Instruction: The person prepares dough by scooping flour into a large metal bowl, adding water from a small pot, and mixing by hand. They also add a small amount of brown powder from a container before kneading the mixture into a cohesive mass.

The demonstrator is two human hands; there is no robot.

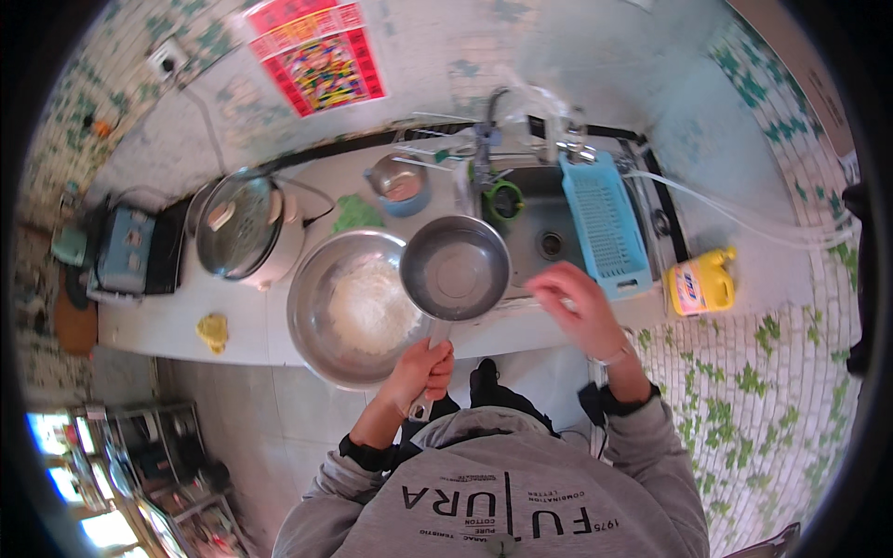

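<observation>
My left hand (422, 376) grips the handle of a metal water scoop (457, 268). Clear liquid, apparently water, lies in the scoop, which is held over the right rim of a large stainless steel basin (307, 314). A heap of white flour-like powder (373, 307) fills the middle of that basin, close to the counter's front edge. To the right of the scoop, my right hand (579, 310) is raised at the sink's front edge, fingers bent and somewhat blurred, with nothing visible in it.
Behind the scoop and hand is a sink (537, 209) with a faucet (486, 146), a green strainer (504, 200) and a blue drain basket (607, 216). A yellow bottle (701, 282) stands right. Leftward are a blue pot (404, 202), green cloth (356, 213), electric cooker (241, 230) and yellow cloth (213, 333).
</observation>
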